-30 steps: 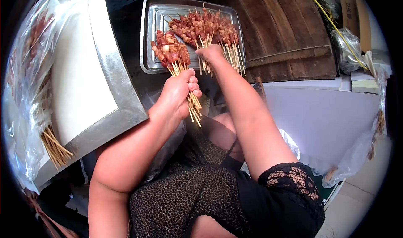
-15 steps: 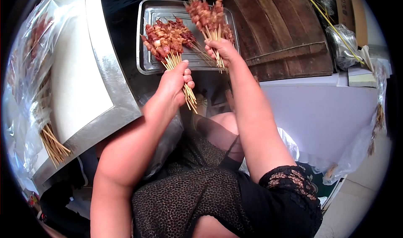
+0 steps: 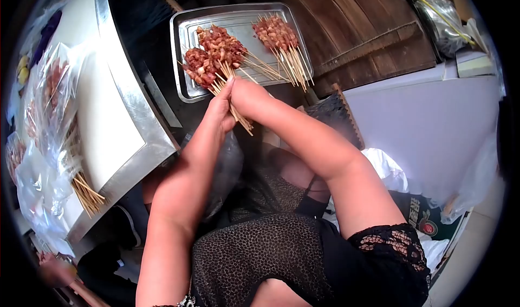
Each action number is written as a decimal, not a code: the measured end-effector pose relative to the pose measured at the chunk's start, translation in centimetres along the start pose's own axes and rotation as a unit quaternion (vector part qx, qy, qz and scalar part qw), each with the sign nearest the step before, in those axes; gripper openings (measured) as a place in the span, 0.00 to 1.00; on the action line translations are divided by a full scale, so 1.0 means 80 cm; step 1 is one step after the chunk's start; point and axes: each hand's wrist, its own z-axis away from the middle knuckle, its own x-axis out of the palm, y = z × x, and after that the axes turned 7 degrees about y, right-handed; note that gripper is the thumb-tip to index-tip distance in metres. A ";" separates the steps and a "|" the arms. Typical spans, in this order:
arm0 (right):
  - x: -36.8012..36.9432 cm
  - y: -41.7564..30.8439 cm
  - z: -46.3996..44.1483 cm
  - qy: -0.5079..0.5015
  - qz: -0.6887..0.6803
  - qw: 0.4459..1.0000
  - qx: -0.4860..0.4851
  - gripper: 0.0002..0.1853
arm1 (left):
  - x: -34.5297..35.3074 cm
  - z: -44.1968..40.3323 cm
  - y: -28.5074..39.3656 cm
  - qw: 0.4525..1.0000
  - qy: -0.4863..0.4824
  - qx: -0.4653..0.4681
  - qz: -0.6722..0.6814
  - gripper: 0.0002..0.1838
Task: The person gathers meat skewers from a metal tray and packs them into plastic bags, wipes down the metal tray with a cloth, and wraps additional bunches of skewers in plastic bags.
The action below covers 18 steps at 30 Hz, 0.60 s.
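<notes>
My left hand is closed around the sticks of a bunch of meat skewers, whose meat end lies over the left part of a metal tray. Pressed against it from the right is my right hand, closed at the same sticks; its fingers are mostly hidden. More skewers lie just behind the bunch, their sticks pointing right. A separate group of skewers rests at the tray's right side, sticks hanging over the near edge.
On the left is a white table with a metal edge, bearing bagged skewers. Brown wooden boards lie right of the tray. A pale purple panel stands at the right, below a clear plastic bag.
My right hand has come left from above the tray to my left hand, and the skewers it held are now with the left bunch. The view has shifted slightly.
</notes>
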 end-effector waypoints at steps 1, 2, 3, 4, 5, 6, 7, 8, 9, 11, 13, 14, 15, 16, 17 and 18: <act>-0.005 -0.004 0.006 -0.017 0.012 0.999 -0.045 0.14 | 0.000 0.003 0.003 1.000 0.002 -0.002 -0.005 0.17; -0.012 -0.008 0.012 -0.015 0.011 0.999 -0.042 0.14 | -0.007 -0.001 0.004 0.999 0.027 0.002 -0.027 0.15; -0.022 -0.011 0.018 -0.080 0.027 0.995 -0.052 0.15 | -0.013 -0.006 0.004 0.998 0.053 0.006 -0.047 0.12; -0.033 -0.015 0.021 -0.145 0.043 0.987 -0.063 0.16 | -0.013 -0.007 0.004 0.997 0.053 0.006 -0.049 0.12; -0.044 -0.015 0.017 -0.143 0.041 0.987 -0.062 0.16 | -0.012 -0.008 0.004 0.997 0.069 0.010 -0.038 0.10; -0.056 -0.011 0.010 -0.096 0.045 0.994 -0.033 0.17 | -0.011 -0.008 0.004 0.996 0.086 0.014 -0.026 0.09; -0.070 -0.010 0.009 -0.050 0.048 0.998 -0.003 0.18 | -0.012 -0.007 0.006 0.996 0.087 0.013 -0.028 0.09; -0.097 -0.019 0.016 -0.016 -0.059 0.995 0.080 0.16 | -0.013 -0.007 0.008 0.994 0.093 0.024 -0.044 0.07; -0.085 -0.010 0.015 -0.013 -0.058 0.995 0.085 0.16 | -0.011 -0.007 0.009 0.993 0.097 0.033 -0.062 0.06; -0.025 0.025 -0.005 0.038 0.016 0.997 0.072 0.14 | -0.005 -0.005 0.012 0.990 0.107 0.039 -0.087 0.05; 0.010 0.057 -0.031 -0.013 -0.002 0.998 0.064 0.12 | 0.007 0.002 0.013 0.983 0.149 0.052 -0.095 0.05; 0.008 0.067 -0.040 -0.039 0.001 0.996 0.080 0.13 | 0.008 0.005 0.016 0.983 0.150 0.051 -0.096 0.05; 0.005 0.079 -0.046 -0.066 0.003 0.993 0.097 0.13 | 0.010 0.008 0.020 0.984 0.146 0.049 -0.089 0.06; -0.014 0.090 -0.045 -0.047 0.035 0.993 0.107 0.12 | 0.013 0.011 0.023 0.985 0.142 0.047 -0.081 0.08; -0.042 0.100 -0.038 -0.027 0.068 0.991 0.116 0.13 | 0.020 0.019 0.026 0.987 0.131 0.059 -0.065 0.10; -0.065 0.111 -0.030 0.003 0.046 0.990 0.135 0.12 | 0.023 0.024 0.028 0.990 0.118 0.058 -0.054 0.10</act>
